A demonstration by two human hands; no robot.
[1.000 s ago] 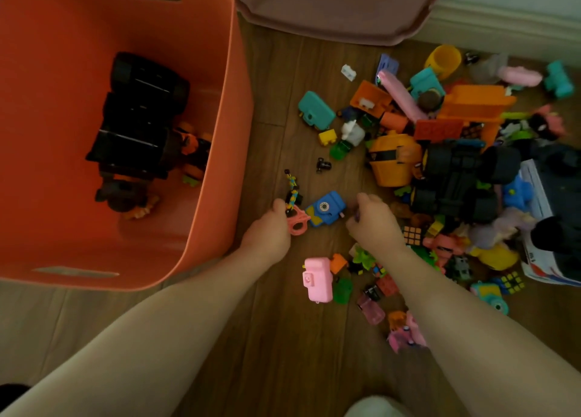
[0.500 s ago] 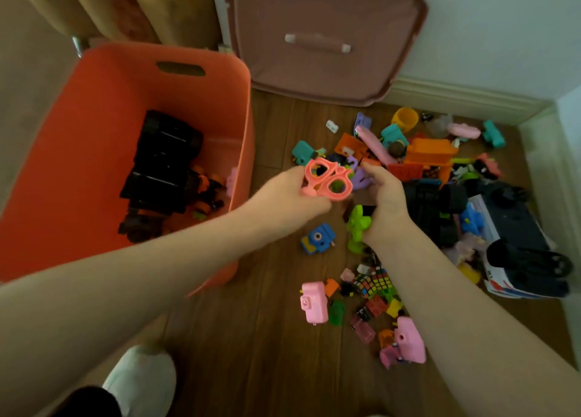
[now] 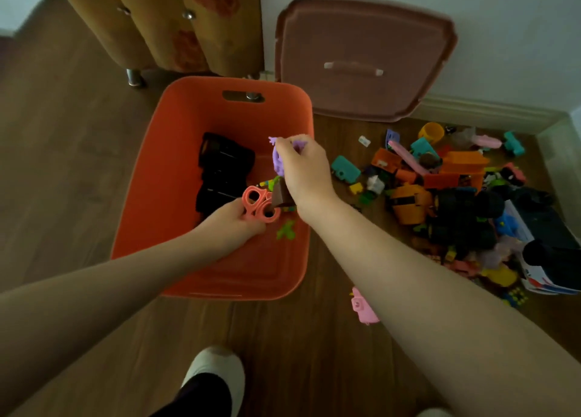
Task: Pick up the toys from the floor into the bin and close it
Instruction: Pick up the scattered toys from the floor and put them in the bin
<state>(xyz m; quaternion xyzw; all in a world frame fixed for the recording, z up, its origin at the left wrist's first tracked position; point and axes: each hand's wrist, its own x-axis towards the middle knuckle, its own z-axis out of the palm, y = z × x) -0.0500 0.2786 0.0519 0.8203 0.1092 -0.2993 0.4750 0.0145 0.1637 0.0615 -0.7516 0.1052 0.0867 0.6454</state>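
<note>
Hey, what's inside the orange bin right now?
Inside the orange bin lies a black toy vehicle and a small green toy. The hands, holding pink scissors and a purple toy, cover whatever lies beneath them.

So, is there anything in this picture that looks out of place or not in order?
Mainly the toy pile: it lies scattered on the floor right of the orange bin, not inside. The bin's lid is off, leaning on the wall. One pink toy lies apart, beside the right forearm. Nothing looks broken.
</note>
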